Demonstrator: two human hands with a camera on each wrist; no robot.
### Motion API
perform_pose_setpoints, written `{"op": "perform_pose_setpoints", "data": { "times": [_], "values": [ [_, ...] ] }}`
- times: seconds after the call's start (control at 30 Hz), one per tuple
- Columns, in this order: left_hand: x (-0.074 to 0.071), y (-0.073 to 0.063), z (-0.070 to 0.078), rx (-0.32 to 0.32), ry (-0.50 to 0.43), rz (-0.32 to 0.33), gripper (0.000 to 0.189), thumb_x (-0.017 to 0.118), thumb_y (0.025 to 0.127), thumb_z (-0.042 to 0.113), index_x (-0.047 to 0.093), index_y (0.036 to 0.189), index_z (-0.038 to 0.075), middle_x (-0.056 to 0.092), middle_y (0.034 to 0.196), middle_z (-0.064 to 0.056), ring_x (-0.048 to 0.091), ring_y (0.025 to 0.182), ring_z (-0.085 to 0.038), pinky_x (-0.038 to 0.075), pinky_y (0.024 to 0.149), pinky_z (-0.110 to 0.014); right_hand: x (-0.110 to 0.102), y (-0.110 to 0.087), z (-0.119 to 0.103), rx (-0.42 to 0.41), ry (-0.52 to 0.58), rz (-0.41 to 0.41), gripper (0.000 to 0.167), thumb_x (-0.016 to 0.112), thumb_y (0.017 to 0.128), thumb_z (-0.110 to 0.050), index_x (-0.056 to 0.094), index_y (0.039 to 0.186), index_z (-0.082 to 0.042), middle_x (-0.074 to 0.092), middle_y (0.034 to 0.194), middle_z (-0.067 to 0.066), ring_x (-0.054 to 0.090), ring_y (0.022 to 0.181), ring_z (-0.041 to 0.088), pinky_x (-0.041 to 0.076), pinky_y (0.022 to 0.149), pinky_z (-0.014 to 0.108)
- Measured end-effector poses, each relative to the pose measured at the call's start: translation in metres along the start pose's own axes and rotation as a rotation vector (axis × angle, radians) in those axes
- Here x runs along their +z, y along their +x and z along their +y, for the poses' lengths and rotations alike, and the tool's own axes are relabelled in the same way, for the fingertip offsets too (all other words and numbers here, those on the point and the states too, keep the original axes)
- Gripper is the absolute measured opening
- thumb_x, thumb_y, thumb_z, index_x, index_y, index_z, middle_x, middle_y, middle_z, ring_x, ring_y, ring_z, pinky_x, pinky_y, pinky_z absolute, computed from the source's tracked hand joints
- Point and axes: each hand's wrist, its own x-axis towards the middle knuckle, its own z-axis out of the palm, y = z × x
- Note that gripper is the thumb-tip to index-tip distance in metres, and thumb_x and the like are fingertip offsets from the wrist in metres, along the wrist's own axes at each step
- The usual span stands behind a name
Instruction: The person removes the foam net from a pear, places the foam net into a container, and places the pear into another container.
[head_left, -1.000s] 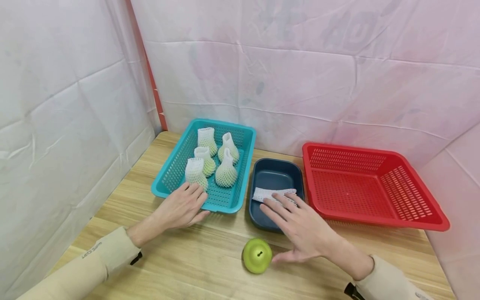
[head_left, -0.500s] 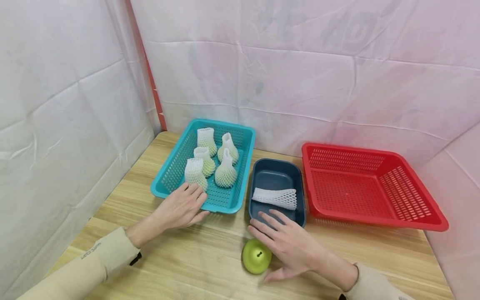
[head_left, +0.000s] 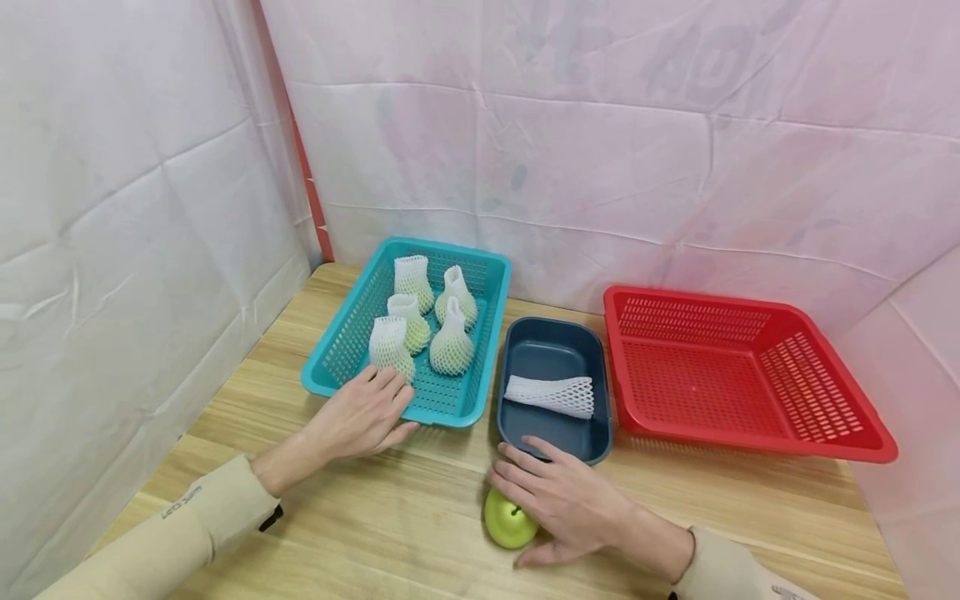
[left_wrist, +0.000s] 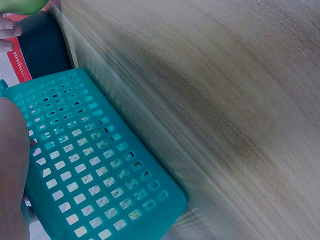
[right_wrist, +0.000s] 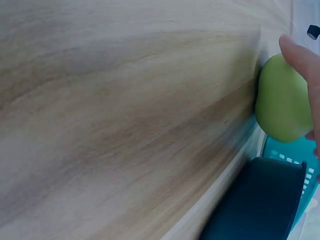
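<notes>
My left hand (head_left: 367,412) grips the front rim of the teal basket (head_left: 496,333), thumb outside and fingers over the edge. Inside that basket stand several pale green fruits in white foam nets (head_left: 452,350), one right by my fingertips. At the front of the table, a green apple (head_left: 504,532) sits stem up. My right hand (head_left: 566,504) is over its right side, fingers reaching across the top and thumb on the near side. The right wrist view shows the thumb stretched along the apple (right_wrist: 282,107). A flattened white foam net (head_left: 551,396) lies in the dark blue tray (head_left: 555,358).
The tray stands between the teal basket and a red basket (head_left: 697,375) at the right, whose bare slotted floor shows. Hanging white cloth (head_left: 525,167) closes off the back and sides of the wooden table (head_left: 405,517).
My right hand has moved from above the foam net in the tray, toward me and leftward, down to the apple. The foam net came into full view. My left hand has stayed put.
</notes>
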Motion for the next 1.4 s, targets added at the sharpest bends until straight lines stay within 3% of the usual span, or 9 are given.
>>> {"op": "perform_pose_setpoints", "data": {
  "times": [0.1, 0.3, 0.4, 0.7, 0.9, 1.1, 1.4],
  "values": [
    [0.000, 0.000, 0.000, 0.000, 0.000, -0.004, 0.057, 0.018, 0.112, 0.053, 0.049, 0.089, 0.012, 0.047, 0.082, -0.003, 0.042, 0.079, -0.021, 0.035, 0.074, -0.033, 0.000, 0.002, 0.000, -0.008, 0.013, -0.008, 0.094, 0.051, 0.086, -0.088, 0.056, 0.146, -0.017, 0.066, 0.142, -0.002, 0.060, 0.138, 0.020, 0.046, 0.115, 0.044],
    [-0.001, 0.000, -0.001, -0.002, -0.004, -0.009, 0.045, 0.051, 0.103, 0.054, 0.049, 0.089, 0.012, 0.047, 0.082, -0.003, 0.042, 0.078, -0.021, 0.034, 0.074, -0.032, 0.000, 0.007, -0.001, -0.040, 0.043, 0.019, 0.084, 0.064, 0.080, -0.082, 0.058, 0.135, -0.019, 0.067, 0.129, -0.006, 0.062, 0.125, 0.015, 0.049, 0.108, 0.039],
    [-0.001, 0.000, -0.001, -0.004, -0.008, -0.007, 0.044, 0.060, 0.098, 0.053, 0.049, 0.089, 0.012, 0.046, 0.082, -0.003, 0.041, 0.078, -0.021, 0.034, 0.074, -0.032, 0.001, 0.010, -0.002, -0.051, 0.050, 0.041, 0.082, 0.069, 0.076, -0.080, 0.059, 0.131, -0.020, 0.067, 0.122, -0.007, 0.062, 0.119, 0.013, 0.049, 0.105, 0.036],
    [-0.002, 0.002, -0.002, -0.006, -0.024, -0.017, 0.044, 0.060, 0.099, 0.053, 0.049, 0.089, 0.012, 0.045, 0.082, -0.003, 0.041, 0.078, -0.021, 0.035, 0.074, -0.032, 0.006, 0.016, -0.005, -0.078, 0.034, 0.072, 0.075, 0.070, 0.072, -0.078, 0.060, 0.118, -0.019, 0.061, 0.105, -0.008, 0.058, 0.097, 0.010, 0.047, 0.090, 0.028],
    [-0.001, 0.002, -0.002, -0.003, -0.023, -0.010, 0.043, 0.059, 0.099, 0.053, 0.049, 0.089, 0.012, 0.045, 0.082, -0.003, 0.041, 0.078, -0.021, 0.035, 0.074, -0.032, 0.007, 0.017, -0.006, -0.089, 0.048, 0.087, 0.074, 0.073, 0.071, -0.075, 0.061, 0.117, -0.018, 0.060, 0.101, -0.009, 0.058, 0.090, 0.009, 0.049, 0.088, 0.025],
    [0.000, 0.001, -0.001, -0.004, -0.025, -0.010, 0.043, 0.063, 0.097, 0.052, 0.049, 0.089, 0.012, 0.045, 0.082, -0.003, 0.041, 0.078, -0.021, 0.035, 0.074, -0.031, -0.001, 0.018, -0.002, -0.076, 0.052, 0.106, 0.071, 0.075, 0.071, -0.069, 0.061, 0.117, -0.016, 0.061, 0.103, -0.007, 0.058, 0.091, 0.010, 0.051, 0.086, 0.024],
    [-0.001, 0.000, 0.000, -0.001, -0.028, -0.012, 0.042, 0.059, 0.099, 0.052, 0.050, 0.090, 0.012, 0.046, 0.083, -0.003, 0.042, 0.079, -0.021, 0.035, 0.075, -0.031, -0.022, 0.017, 0.018, -0.028, 0.025, 0.148, 0.072, 0.079, 0.069, -0.064, 0.063, 0.116, -0.012, 0.066, 0.108, -0.002, 0.061, 0.095, 0.013, 0.054, 0.088, 0.027]
  ]
}}
